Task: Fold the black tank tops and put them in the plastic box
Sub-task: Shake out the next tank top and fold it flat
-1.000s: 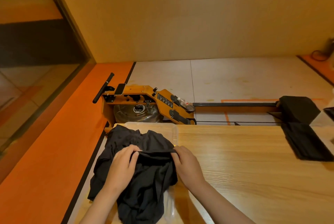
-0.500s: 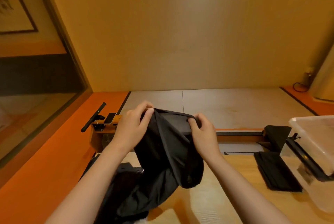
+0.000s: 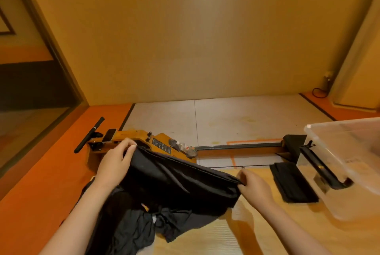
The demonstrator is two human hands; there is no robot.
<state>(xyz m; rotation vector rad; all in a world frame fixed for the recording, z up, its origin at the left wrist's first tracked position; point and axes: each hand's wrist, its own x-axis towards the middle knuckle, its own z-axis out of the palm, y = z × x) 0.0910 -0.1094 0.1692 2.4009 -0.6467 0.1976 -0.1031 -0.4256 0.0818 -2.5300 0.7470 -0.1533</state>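
Note:
A black tank top [image 3: 176, 180] is stretched in the air between my two hands above the wooden table [image 3: 257, 232]. My left hand [image 3: 116, 161] grips its upper left edge, and my right hand [image 3: 254, 185] pinches its right edge lower down. Its lower part hangs onto a crumpled pile of black tank tops [image 3: 131, 230] at the table's left end. One folded black tank top [image 3: 293, 182] lies flat on the table to the right. The clear plastic box [image 3: 349, 164] stands at the far right, beside the folded one.
A wooden rowing machine [image 3: 164, 147] with a black handle [image 3: 89, 135] and a long rail [image 3: 238, 148] lies on the floor beyond the table. An orange floor strip runs along the left, with a glass wall beside it. A clear lid lies under the pile.
My hands have spread apart, pulling the tank top wide. My right hand moved right and down, my left hand stayed high on the left. The view has shifted a little, showing more of the plastic box.

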